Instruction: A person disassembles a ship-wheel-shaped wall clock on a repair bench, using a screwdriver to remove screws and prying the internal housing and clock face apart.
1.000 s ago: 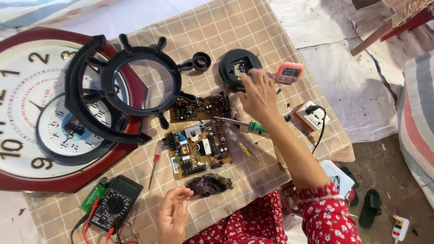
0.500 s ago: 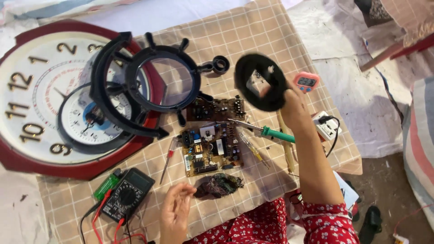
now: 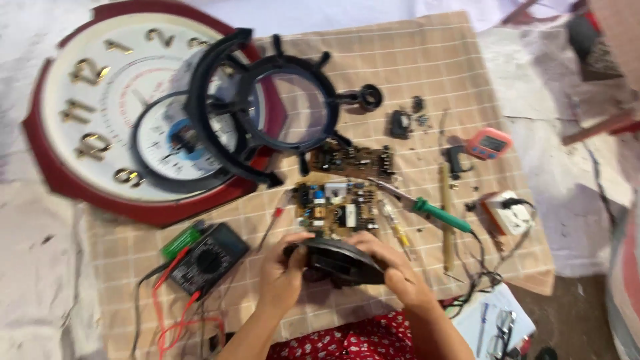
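Black round speaker [image 3: 340, 257] lies flat, long axis left-right; left hand [image 3: 283, 277] and right hand [image 3: 393, 270] fingers grip its ends.

Black round speaker-like disc [image 3: 340, 259], dark and domed, tilted nearly edge-on, gripped at both sides, low over checked cloth, just below green circuit board

The whole frame is smeared by motion, so fine detail is lost. The black round part [image 3: 340, 260] is partly hidden under the fingers of the left hand [image 3: 283, 273] and right hand [image 3: 393, 270], so how each grip closes underneath cannot be told. Both forearms are cut off by the bottom edge. Just above the grip, the components on the circuit board [image 3: 337, 208] are too blurred to tell. Far left of the grip, the wall clock [image 3: 73, 133] has smeared numerals.
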